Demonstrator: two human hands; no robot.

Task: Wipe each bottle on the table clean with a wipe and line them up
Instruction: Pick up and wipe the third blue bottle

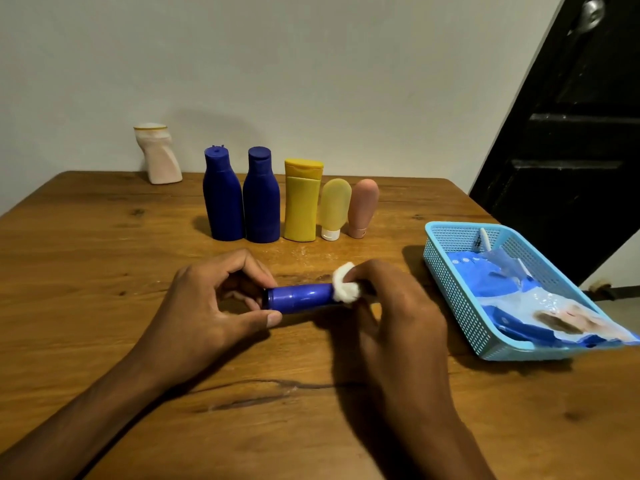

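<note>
Our left hand (pixel 221 296) pinches one end of the small blue bottle (pixel 300 298) lying sideways above the table (pixel 104 271), while our right hand (pixel 388 306) pinches a white wipe (pixel 344 287) against its other end. If we rub too hard, that light fingertip hold could slip. The bottle might then roll into the row of cleaned bottles (pixel 291 199) standing behind.

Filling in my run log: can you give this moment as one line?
step: wiping | left hand: holds small blue bottle | right hand: presses wipe on it | row: five bottles standing
</note>
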